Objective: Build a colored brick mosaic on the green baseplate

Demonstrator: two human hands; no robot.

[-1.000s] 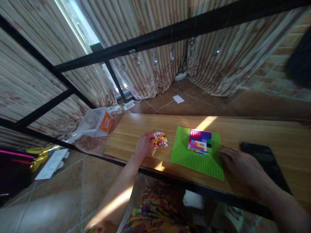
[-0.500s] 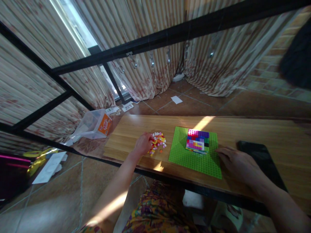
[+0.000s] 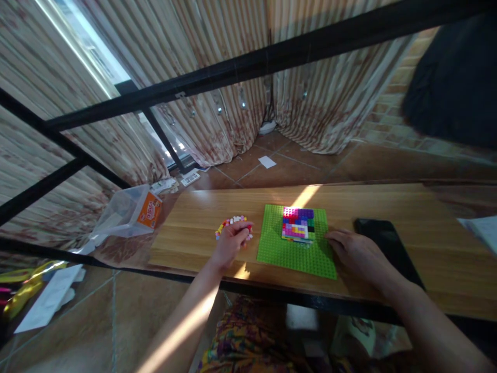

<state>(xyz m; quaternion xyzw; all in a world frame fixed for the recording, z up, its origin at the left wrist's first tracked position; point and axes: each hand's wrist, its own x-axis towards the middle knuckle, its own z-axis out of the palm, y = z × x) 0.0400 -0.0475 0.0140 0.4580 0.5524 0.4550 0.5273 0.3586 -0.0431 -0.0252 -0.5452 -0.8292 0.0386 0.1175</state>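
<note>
My left hand (image 3: 230,243) is closed in a pinch on a small red toy brick (image 3: 249,227), over the right side of a pile of loose toy bricks (image 3: 233,220). The hand covers part of that pile. A green baseplate (image 3: 272,243) lies right of the pile, bearing a square stack of multicoloured bricks (image 3: 298,224). My right hand (image 3: 351,253) rests at the baseplate's right edge, its fingers stretched toward the plate and touching its edge. Nothing shows held in it.
A black phone-like slab (image 3: 388,248) lies right of my right hand on the wooden table (image 3: 435,243). Beyond the table's left end stands a clear plastic tub (image 3: 128,207) with an orange label. A black metal bar (image 3: 217,77) crosses beyond the table.
My left hand has moved right across the brick pile and lifted a red brick. My right hand stays at the baseplate's edge. The view has turned slightly right.
</note>
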